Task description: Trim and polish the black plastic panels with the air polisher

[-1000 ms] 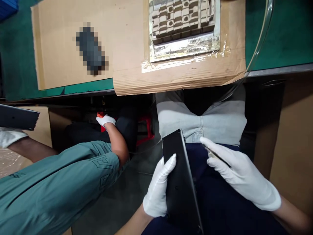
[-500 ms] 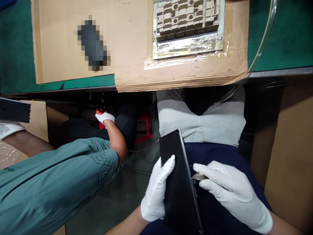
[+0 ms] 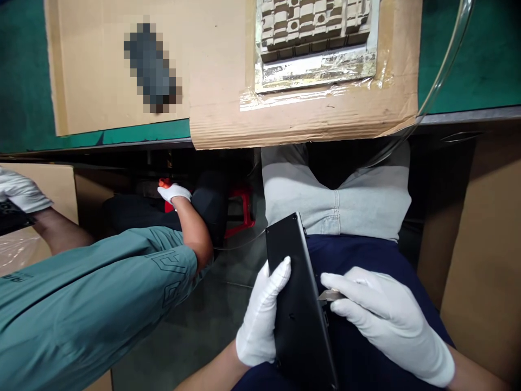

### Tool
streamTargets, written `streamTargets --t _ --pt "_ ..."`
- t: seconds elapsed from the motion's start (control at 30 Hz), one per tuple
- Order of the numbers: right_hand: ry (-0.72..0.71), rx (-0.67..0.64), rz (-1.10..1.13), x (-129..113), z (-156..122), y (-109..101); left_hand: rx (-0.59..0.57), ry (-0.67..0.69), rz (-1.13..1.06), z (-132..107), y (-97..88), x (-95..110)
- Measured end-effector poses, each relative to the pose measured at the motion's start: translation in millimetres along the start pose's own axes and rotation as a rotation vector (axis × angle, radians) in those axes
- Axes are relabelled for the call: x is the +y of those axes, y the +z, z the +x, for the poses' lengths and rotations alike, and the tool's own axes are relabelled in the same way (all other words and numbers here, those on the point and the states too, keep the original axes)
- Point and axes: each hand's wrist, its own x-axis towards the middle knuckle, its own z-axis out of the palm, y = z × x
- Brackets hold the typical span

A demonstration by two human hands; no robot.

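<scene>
My left hand [image 3: 260, 317], in a white glove, grips a flat black panel [image 3: 299, 309] by its left edge, the thumb lying across its face. The panel is tilted upright over my lap, and small holes and ports show along its right edge. White-gloved too, my right hand [image 3: 382, 317] pinches a small metal blade [image 3: 330, 295] between thumb and fingers. The blade's tip meets the panel's right edge near a port. My other right fingers are curled, and what lies inside them is hidden.
Ahead is a green bench [image 3: 472, 70] covered partly by cardboard [image 3: 220, 65]. A moulded block fixture [image 3: 313, 27] is taped there beside a blurred dark object [image 3: 150, 68]. A clear hose [image 3: 443, 65] hangs at right. On the left sits a co-worker [image 3: 101, 298] with gloved hands, near a red stool [image 3: 244, 209].
My hands, the panel and the blade hold nearly the same place. The co-worker's far hand has turned over and lowered the dark panel it holds. The view has shifted slightly.
</scene>
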Motion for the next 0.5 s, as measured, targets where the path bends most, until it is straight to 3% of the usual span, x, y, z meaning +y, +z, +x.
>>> streamTargets --t 0.5 --pt "-0.001 -0.051 0.019 -0.1 -0.7 -1.8 0.047 -0.011 -0.009 -0.2 -2.4 0.6"
